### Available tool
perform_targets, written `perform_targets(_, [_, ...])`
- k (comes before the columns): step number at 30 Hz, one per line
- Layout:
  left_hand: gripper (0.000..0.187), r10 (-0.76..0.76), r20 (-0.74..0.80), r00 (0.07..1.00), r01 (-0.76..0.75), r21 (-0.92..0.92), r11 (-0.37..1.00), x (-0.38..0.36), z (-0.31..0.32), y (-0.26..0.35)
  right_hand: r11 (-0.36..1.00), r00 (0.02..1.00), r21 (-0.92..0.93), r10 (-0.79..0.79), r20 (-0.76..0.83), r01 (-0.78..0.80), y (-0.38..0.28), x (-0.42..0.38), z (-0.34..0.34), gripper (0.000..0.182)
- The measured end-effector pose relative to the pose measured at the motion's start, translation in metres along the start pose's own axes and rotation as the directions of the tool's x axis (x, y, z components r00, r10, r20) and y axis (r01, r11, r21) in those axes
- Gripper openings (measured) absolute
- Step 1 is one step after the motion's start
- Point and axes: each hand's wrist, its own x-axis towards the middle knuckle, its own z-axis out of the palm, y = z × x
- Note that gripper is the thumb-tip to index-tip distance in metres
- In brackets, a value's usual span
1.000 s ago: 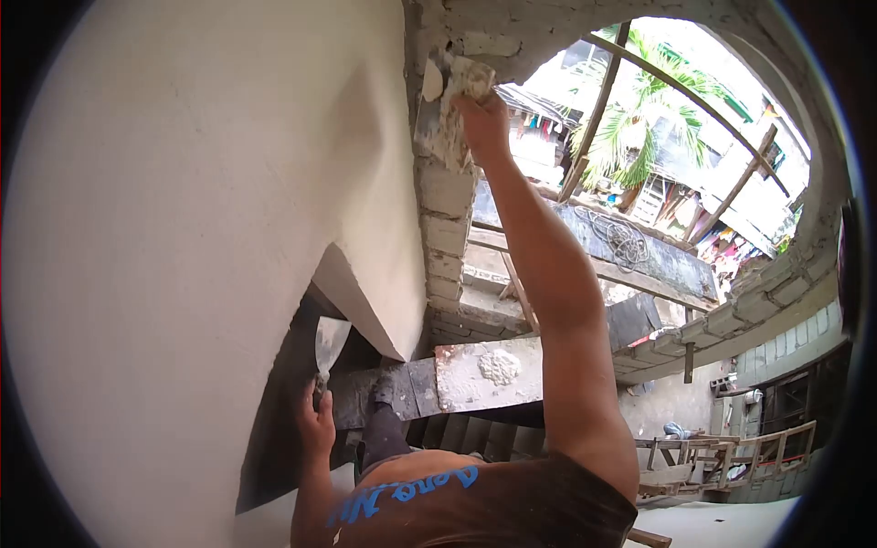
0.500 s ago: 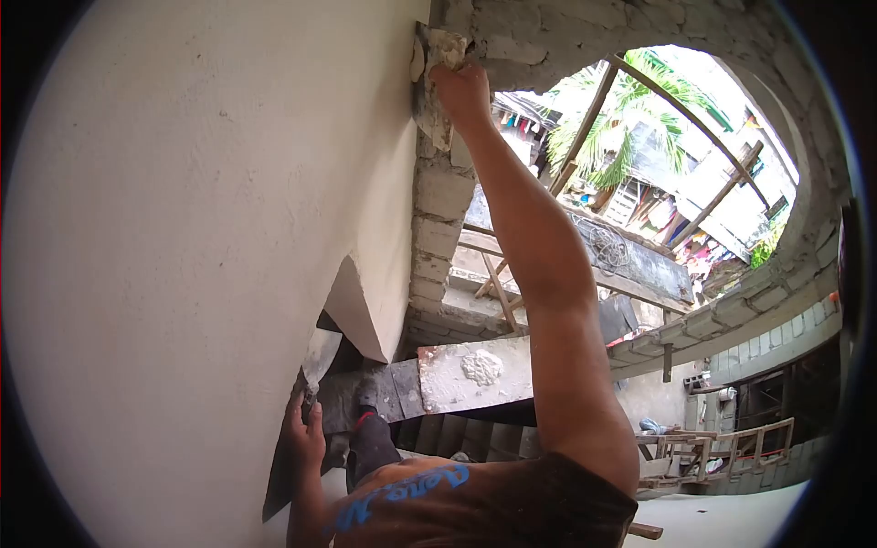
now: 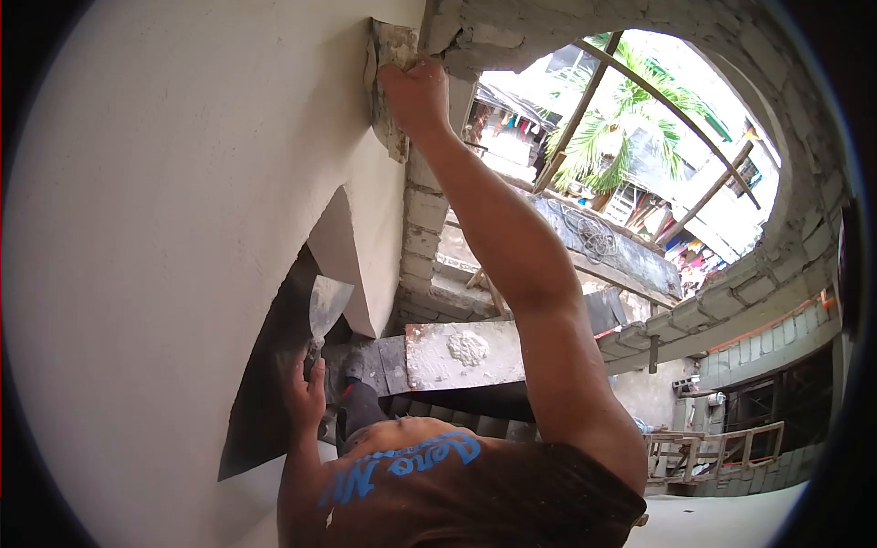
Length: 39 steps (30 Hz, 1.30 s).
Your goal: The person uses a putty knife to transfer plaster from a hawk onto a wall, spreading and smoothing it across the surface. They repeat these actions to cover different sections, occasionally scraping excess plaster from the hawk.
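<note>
My right hand (image 3: 418, 99) reaches up along the wall, its fingers wrapped round a plastering trowel (image 3: 391, 50). The trowel's long, mortar-smeared plate lies against the smooth pale wall (image 3: 228, 137), close to the corner with the bare blocks. Low on the left, my left hand (image 3: 305, 395) is closed round the handle of a putty knife (image 3: 329, 306). That wide metal blade points upward, in front of a dark triangular opening (image 3: 265, 393) in the wall.
A mound of wet mortar (image 3: 468, 347) sits on a whitish board (image 3: 422, 370) below me. Bare blockwork (image 3: 426, 210) frames a large round opening, crossed by wooden poles (image 3: 585, 105). My foot (image 3: 354, 365) stands on grey planking beside dark steps.
The trowel in my right hand has moved left, from the rough block edge onto the smooth wall. The view has shifted, and more of the putty knife and dark opening shows.
</note>
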Motion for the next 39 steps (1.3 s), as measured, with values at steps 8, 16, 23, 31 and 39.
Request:
perform_targets(8, [0.041, 0.037, -0.023, 0.999, -0.038, -0.048, 0.998, -0.009, 0.01, 0.02, 0.997, 0.986, 0.082, -0.015, 0.164, 0.002, -0.045, -0.083, -0.015, 0.035])
perform_targets(16, [0.029, -0.232, 0.211, 0.95, 0.313, -0.684, 0.659, 0.025, 0.008, 0.098, 0.819, 0.854, 0.564, -0.366, 0.371, 0.106, -0.025, -0.164, -0.112, 0.022])
perform_targets(23, [0.016, -0.118, 0.407, 0.906, 0.394, -0.707, 0.588, 0.063, 0.009, 0.145, 0.623, 0.437, 0.314, -0.752, 0.494, 0.716, -0.012, -0.179, -0.177, 0.05])
perform_targets(31, [0.033, 0.02, 0.438, 0.899, 0.354, -0.75, 0.559, 0.061, 0.01, 0.162, 0.612, 0.522, -0.005, -0.67, 0.527, 0.791, 0.013, -0.171, -0.217, 0.045])
perform_targets(39, [0.04, 0.269, 0.225, 0.937, -0.021, -0.729, 0.684, 0.055, 0.022, 0.181, 0.78, 0.909, 0.479, 0.401, 0.113, -0.403, 0.101, -0.18, -0.227, 0.023])
